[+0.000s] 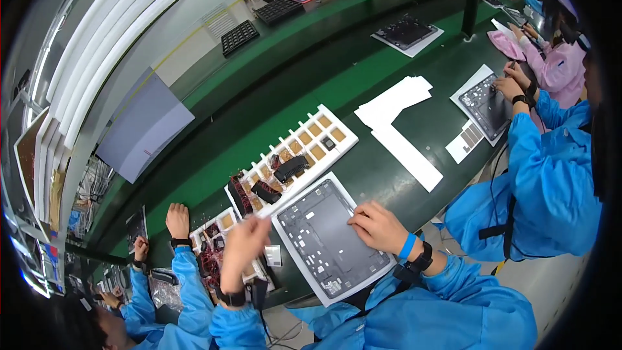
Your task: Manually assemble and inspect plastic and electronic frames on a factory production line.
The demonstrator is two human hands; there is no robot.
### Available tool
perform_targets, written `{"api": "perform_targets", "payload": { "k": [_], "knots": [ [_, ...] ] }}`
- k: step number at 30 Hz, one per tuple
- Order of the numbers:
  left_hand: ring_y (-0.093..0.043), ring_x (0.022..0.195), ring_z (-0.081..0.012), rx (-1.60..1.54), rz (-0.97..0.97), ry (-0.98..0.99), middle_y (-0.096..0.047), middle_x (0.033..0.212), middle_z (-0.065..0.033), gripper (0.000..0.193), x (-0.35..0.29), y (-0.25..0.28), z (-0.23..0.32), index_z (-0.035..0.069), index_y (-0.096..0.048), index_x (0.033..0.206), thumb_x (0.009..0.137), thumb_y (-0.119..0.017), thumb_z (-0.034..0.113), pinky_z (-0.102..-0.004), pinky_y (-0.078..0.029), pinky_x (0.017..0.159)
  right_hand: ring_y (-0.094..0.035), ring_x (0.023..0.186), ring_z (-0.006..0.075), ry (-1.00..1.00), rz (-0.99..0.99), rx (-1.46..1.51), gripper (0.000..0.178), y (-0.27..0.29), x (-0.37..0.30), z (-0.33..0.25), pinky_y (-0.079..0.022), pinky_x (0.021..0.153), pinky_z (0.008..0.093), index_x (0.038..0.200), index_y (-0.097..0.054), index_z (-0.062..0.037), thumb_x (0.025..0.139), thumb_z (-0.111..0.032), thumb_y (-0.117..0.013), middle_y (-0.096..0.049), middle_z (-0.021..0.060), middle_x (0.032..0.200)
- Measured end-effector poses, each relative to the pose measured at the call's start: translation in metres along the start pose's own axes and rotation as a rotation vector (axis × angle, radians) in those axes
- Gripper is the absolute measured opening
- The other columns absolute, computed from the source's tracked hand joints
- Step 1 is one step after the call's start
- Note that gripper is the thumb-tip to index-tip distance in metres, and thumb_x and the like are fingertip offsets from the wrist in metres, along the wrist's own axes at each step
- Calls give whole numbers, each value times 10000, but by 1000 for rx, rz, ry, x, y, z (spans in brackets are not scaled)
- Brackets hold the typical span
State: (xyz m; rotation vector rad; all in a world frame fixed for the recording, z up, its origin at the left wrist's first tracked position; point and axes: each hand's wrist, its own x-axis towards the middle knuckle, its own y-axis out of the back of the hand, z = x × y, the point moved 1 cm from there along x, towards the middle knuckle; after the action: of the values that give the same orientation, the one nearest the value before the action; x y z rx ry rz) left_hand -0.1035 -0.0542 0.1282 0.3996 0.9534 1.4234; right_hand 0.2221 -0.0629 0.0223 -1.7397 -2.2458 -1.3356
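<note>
A dark grey tablet back housing (pixel 334 233), dotted with small white pieces, lies on a white sheet in front of me. My right hand (pixel 379 227) rests over its right edge, fingers curled and thumb against the fingertips; whatever they pinch is too small to make out. To the left of the housing my left hand (pixel 245 246) is raised, smeared by motion, near a small white label card (pixel 273 256). Behind the housing, a white foam tray (pixel 346 135) with square compartments holds black strip-shaped parts (pixel 291 168) and bundles of red-and-black parts (pixel 240 196).
A second foam tray (pixel 228 218) with red wired parts stands left, beside a co-worker's hand (pixel 178 220). White paper sheets (pixel 395 107) lie at the back right. Another co-worker on the right works on a similar housing (pixel 486 104). A dark post (pixel 472 3) rises behind.
</note>
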Motion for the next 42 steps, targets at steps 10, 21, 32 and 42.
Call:
{"api": "perform_targets", "payload": {
  "k": [10,21,32,42],
  "knots": [
    [-662,1070,-391,470,-10,-429,-647,1160,-226,514,184,5,49,93,-648,1325,812,-678,76,-442,-541,938,-645,861,279,31,85,-11,83,-2,4,8,-567,701,399,894,-658,-81,833,-48,-705,-621,59,973],
    [-768,866,-266,331,303,-480,-780,942,-149,278,171,-3,38,-14,-730,1042,784,-815,48,-367,-595,789,-652,851,292,-14,76,48,77,-3,2,5,-574,710,409,868,-634,-83,822,-55,-688,-608,75,949],
    [-748,692,-196,47,399,-263,-771,789,-129,139,147,20,9,-29,-780,915,851,-802,93,-323,-586,670,-652,847,300,-41,68,91,68,2,6,2,-562,711,424,869,-649,-58,817,-44,-690,-611,90,920],
    [-675,883,-116,-596,416,-412,-707,1000,-60,155,95,43,-17,-30,-674,1069,920,-718,-32,-254,-561,817,-653,891,311,-83,10,136,56,4,5,-3,-546,762,419,894,-690,-45,839,-50,-696,-623,101,941]
  ]
}}
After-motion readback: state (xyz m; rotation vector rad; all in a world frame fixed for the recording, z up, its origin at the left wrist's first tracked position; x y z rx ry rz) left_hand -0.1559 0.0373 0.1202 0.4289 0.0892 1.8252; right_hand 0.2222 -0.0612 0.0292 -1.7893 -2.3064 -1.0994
